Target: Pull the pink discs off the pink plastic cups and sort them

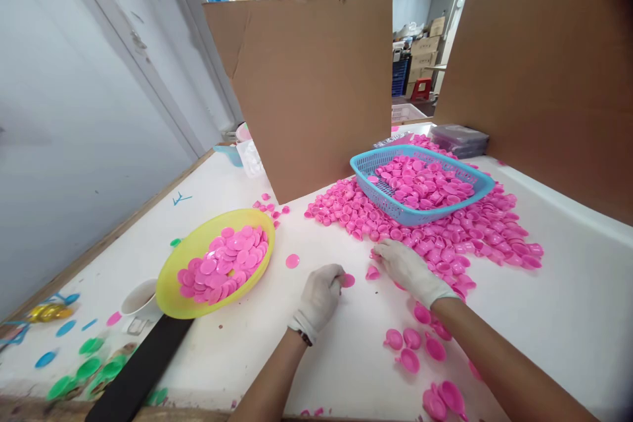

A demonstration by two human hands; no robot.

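Two gloved hands, a left hand (319, 297) and a right hand (410, 270), reach over a white table (212, 356) on the near side of a blue basket (435, 214). The left hand, nearer and to the left of the basket, is closed on a pink disc (349, 280), thumb and fingers pinching its edge. The right hand, just in front of the basket, bends its fingers down at the border of a pile of pink cups (494, 231); whether it grips a piece cannot be told. One loose cup (372, 273) lies beside its fingers.

The pile spreads beneath and around the basket, itself heaped with pink pieces (420, 181). Well left of the basket, a yellow bowl (173, 300) holds pink discs (237, 260), with a single disc (293, 261) lying between the two containers. Farther left and nearer than the basket lie green pieces (88, 368). A cardboard panel (316, 92) stands behind the basket to its left; clear plastic boxes (457, 138) sit behind it to its right.
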